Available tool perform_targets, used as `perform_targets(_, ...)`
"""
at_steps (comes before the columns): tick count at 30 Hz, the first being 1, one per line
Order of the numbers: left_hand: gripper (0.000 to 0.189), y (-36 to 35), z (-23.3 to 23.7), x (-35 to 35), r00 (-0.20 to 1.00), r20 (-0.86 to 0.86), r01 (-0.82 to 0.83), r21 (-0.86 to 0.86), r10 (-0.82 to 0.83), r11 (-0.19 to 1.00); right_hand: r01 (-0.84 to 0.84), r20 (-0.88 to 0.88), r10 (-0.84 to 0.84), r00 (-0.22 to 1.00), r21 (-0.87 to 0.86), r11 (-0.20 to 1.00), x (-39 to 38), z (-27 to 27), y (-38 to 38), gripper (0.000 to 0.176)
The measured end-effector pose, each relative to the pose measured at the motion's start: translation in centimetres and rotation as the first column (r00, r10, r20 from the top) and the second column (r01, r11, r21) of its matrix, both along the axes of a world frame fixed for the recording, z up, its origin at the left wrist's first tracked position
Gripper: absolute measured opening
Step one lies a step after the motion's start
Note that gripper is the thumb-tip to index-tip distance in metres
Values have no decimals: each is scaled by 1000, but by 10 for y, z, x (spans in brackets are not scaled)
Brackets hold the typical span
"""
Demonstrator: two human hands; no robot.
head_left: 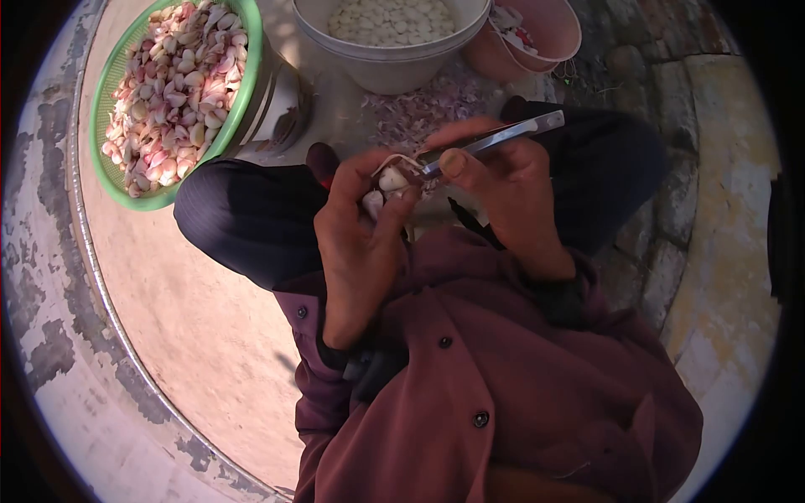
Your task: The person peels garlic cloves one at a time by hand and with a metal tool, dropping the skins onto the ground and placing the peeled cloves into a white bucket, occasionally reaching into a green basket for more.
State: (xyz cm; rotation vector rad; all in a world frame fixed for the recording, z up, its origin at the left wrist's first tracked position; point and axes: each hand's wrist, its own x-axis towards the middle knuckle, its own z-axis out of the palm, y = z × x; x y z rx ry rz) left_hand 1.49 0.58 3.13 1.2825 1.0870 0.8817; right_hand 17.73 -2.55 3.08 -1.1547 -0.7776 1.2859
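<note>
In the head view my left hand (360, 235) is closed round garlic cloves (392, 178), pale and partly in their skins, between thumb and fingers. My right hand (511, 189) grips a small knife (511, 134) with a flat silver metal handle, my thumb pressing on it. The knife's far end meets the garlic, and fingers and cloves hide its tip. Both hands are close together above my lap. Beyond them, loose papery garlic skins (419, 109) are scattered over the ground.
A green basket (103, 159) heaped with unpeeled cloves stands at the upper left, propped on a round container (281, 109). A white bucket (390, 67) of peeled cloves is at the top middle. Beside it is a pink bucket (558, 42). My crossed legs (243, 210) frame the work.
</note>
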Motion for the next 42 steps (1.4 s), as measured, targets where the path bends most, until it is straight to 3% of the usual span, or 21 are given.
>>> perform_targets(1,26,0,-1,0,996,-91,21,88,-13,996,-18,7,18,1000,0,1000,-2,3,-1,23)
perform_targets(7,25,0,7,4,968,-249,82,202,-30,976,-47,81,44,996,37,998,-5,3,-3,24)
perform_targets(15,32,-2,7,8,968,-247,97,246,-35,964,-13,-75,11,997,-34,999,-1,-4,-3,22)
perform_targets(17,35,-3,5,9,972,-235,69,259,-6,963,6,-13,-6,1000,-40,999,-1,-1,-4,22)
perform_targets(19,39,-2,1,5,950,-311,149,346,-36,927,22,-11,-22,1000,-39,999,-2,-1,-4,19)
perform_targets(23,41,-2,2,3,955,-280,176,254,-102,951,20,45,-19,999,-11,1000,0,0,-4,22)
perform_targets(25,40,0,2,2,930,-346,253,360,-123,898,14,57,-13,998,-32,999,-1,4,-6,22)
perform_targets(32,40,-1,2,3,912,-389,301,427,-127,853,1,123,10,992,-90,996,2,8,-5,20)
perform_targets(33,38,-2,1,4,924,-361,271,400,-122,875,1,123,10,992,-91,996,2,5,-5,20)
perform_targets(35,36,-1,-2,5,935,-334,245,371,-117,896,59,-88,-66,994,-84,995,0,-5,-4,20)
perform_targets(37,30,2,-7,8,989,-80,139,189,-126,972,70,-67,-75,995,-75,995,1,-10,-3,20)
perform_targets(38,30,2,-6,8,989,-82,140,186,-126,973,81,-47,-84,995,-68,994,2,-12,-3,20)
perform_targets(39,28,2,-2,10,986,153,73,-96,-58,993,81,-50,-84,995,-71,994,3,-13,-4,20)
perform_targets(40,27,2,0,11,933,352,67,-375,76,925,85,-74,-91,993,-83,993,5,-15,-4,19)
perform_targets(42,28,4,-9,5,894,434,117,-461,109,880,88,-98,-97,990,-96,991,8,-18,-6,18)
